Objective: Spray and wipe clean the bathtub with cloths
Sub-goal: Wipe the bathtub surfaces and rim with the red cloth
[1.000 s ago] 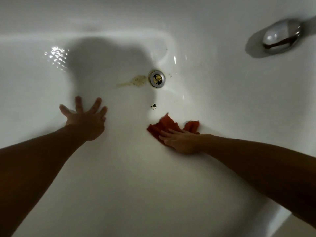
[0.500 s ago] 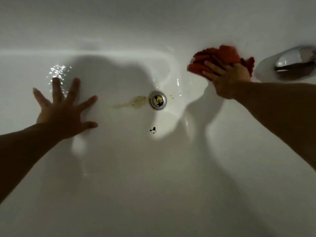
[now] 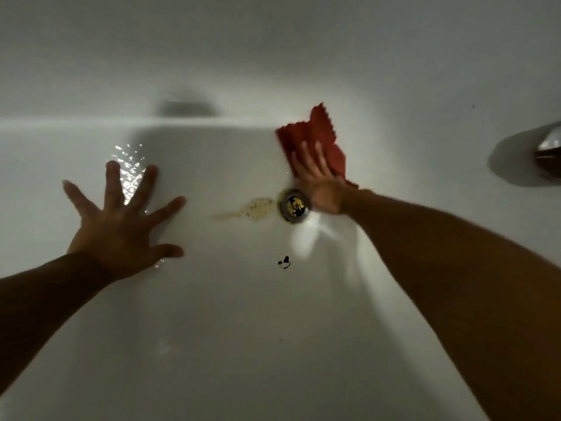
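I look down into a white bathtub (image 3: pixel 243 344). My right hand (image 3: pixel 318 180) presses a red cloth (image 3: pixel 315 138) flat against the tub's far slope, just above the metal drain (image 3: pixel 294 205). The fingers lie straight on the cloth. My left hand (image 3: pixel 121 226) is spread wide, palm down, on the tub floor at the left, holding nothing. A yellowish stain (image 3: pixel 252 208) runs left from the drain. A small dark chip (image 3: pixel 284 262) marks the floor below the drain.
A chrome fitting (image 3: pixel 549 147) sticks out of the tub wall at the right edge. A grey mark (image 3: pixel 185 109) sits on the far wall above the floor line. Wet glints (image 3: pixel 129 165) show near my left fingers.
My right hand has swept the red cloth from the upper right wall leftward and down to just above the drain. My left hand has stayed spread on the floor.
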Motion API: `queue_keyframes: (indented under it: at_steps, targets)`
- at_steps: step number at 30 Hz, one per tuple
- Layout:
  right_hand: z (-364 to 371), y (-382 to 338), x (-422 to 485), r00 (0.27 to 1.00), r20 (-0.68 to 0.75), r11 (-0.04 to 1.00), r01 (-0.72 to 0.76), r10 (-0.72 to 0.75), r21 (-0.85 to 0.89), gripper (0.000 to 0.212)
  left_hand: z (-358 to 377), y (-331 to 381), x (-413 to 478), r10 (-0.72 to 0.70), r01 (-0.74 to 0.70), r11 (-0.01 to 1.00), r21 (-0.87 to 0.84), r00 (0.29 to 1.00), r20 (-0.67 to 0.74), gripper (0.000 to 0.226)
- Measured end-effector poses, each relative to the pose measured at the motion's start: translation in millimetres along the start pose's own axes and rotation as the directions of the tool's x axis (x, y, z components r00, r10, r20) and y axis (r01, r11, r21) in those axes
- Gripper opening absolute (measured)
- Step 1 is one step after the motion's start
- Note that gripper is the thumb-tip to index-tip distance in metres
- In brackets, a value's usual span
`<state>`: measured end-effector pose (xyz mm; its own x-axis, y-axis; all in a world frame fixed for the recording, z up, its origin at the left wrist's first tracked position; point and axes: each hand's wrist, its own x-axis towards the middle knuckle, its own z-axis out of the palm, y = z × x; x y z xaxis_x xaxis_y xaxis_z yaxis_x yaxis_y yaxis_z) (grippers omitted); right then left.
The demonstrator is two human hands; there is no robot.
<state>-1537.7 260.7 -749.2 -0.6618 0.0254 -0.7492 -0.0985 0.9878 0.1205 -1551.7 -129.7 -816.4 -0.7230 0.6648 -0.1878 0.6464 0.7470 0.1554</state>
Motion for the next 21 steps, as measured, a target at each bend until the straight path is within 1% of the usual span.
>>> queue_keyframes:
  at_steps: [2, 3, 4, 5, 6, 8, 9, 10, 11, 13, 14, 15, 16, 17, 18, 19, 20, 21]
  targets:
    - [24.9, -1.1, -19.3, 0.988, 0.002, 0.986, 0.155, -0.155, -0.062, 0.063, 0.0, 0.6, 0.7, -0.008, 0.008, 1.000, -0.001, 1.000, 0.003, 0.097]
    - [34.4, 11.4, -29.6, 0.982, 0.010, 0.977, 0.188, -0.188, -0.101, 0.062, -0.3, 0.3, 0.2, -0.008, 0.008, 1.000, -0.001, 1.000, 0.002, 0.097]
    - [38.5, 31.2, -41.8, 0.982, 0.024, 0.964, 0.187, -0.186, -0.189, 0.065, -1.6, 0.5, 0.4, -0.010, 0.010, 1.000, -0.005, 1.000, 0.000, 0.097]
    - [34.7, 53.4, -51.8, 0.987, 0.040, 0.936, 0.157, -0.153, -0.315, 0.069, -2.6, 0.8, 0.7, -0.010, 0.010, 1.000, -0.014, 1.000, -0.002, 0.097]
    - [23.4, 73.6, -62.3, 0.994, 0.023, 0.909, 0.103, -0.102, -0.405, 0.072, -4.0, 2.4, 0.8, -0.008, 0.008, 1.000, -0.023, 1.000, -0.002, 0.098]
    - [-6.4, 106.3, -71.3, 0.988, -0.150, 0.874, -0.054, -0.022, -0.483, 0.070, -5.4, 3.2, 0.7, -0.011, 0.011, 1.000, -0.028, 1.000, 0.002, 0.099]
    - [-22.2, 116.2, -71.0, 0.967, -0.253, 0.858, -0.140, 0.012, -0.494, 0.067, -5.7, 2.8, 0.2, -0.019, 0.019, 0.999, -0.027, 1.000, -0.002, 0.099]
    - [-38.7, 120.3, -69.2, 0.942, -0.333, 0.843, -0.215, 0.046, -0.493, 0.063, -5.6, 1.8, 0.6, -0.020, 0.020, 1.000, -0.024, 1.000, -0.004, 0.099]
    - [-53.9, 119.2, -67.7, 0.913, -0.396, 0.850, -0.285, 0.099, -0.443, 0.059, -5.1, 2.3, 0.1, -0.013, 0.013, 1.000, -0.020, 1.000, -0.005, 0.099]
    - [-68.5, 111.4, -62.0, 0.837, -0.492, 0.827, -0.442, 0.241, -0.347, 0.057, -3.4, 0.9, -1.0, -0.002, 0.002, 1.000, -0.001, 1.000, -0.006, 0.098]
    - [-66.9, 108.7, -60.8, 0.815, -0.511, 0.808, -0.483, 0.273, -0.338, 0.058, -2.2, 0.6, -2.0, -0.003, 0.003, 1.000, 0.008, 1.000, -0.008, 0.098]
    - [-62.2, 108.4, -60.1, 0.826, -0.489, 0.792, -0.486, 0.279, -0.369, 0.058, -1.2, -0.2, -2.1, -0.007, 0.007, 1.000, 0.018, 1.000, 0.002, 0.100]
    - [-53.0, 107.3, -63.2, 0.872, -0.417, 0.784, -0.439, 0.256, -0.438, 0.058, 0.0, -1.0, -1.9, -0.009, 0.009, 1.000, 0.024, 1.000, 0.010, 0.103]
    - [-42.2, 106.5, -70.9, 0.921, -0.317, 0.783, -0.365, 0.226, -0.503, 0.059, 0.5, -1.5, -1.9, -0.014, 0.013, 0.999, 0.033, 1.000, 0.016, 0.103]
    - [-31.4, 108.9, -79.2, 0.954, -0.223, 0.779, -0.292, 0.199, -0.555, 0.063, 2.9, -2.1, -3.2, -0.028, 0.027, 0.999, 0.046, 0.999, 0.018, 0.100]
    - [-30.1, 116.4, -86.8, 0.968, -0.174, 0.760, -0.250, 0.181, -0.600, 0.068, 5.3, -2.3, -1.1, -0.046, 0.045, 0.997, 0.059, 0.999, 0.019, 0.099]
    - [-33.0, 122.1, -92.2, 0.971, -0.157, 0.743, -0.240, 0.182, -0.624, 0.069, 7.4, -3.3, -1.8, -0.060, 0.058, 0.996, 0.068, 0.998, 0.025, 0.098]
    - [-43.4, 129.3, -97.2, 0.965, -0.175, 0.727, -0.264, 0.197, -0.634, 0.066, 8.3, -2.1, -0.1, -0.070, 0.067, 0.995, 0.073, 0.997, 0.033, 0.099]
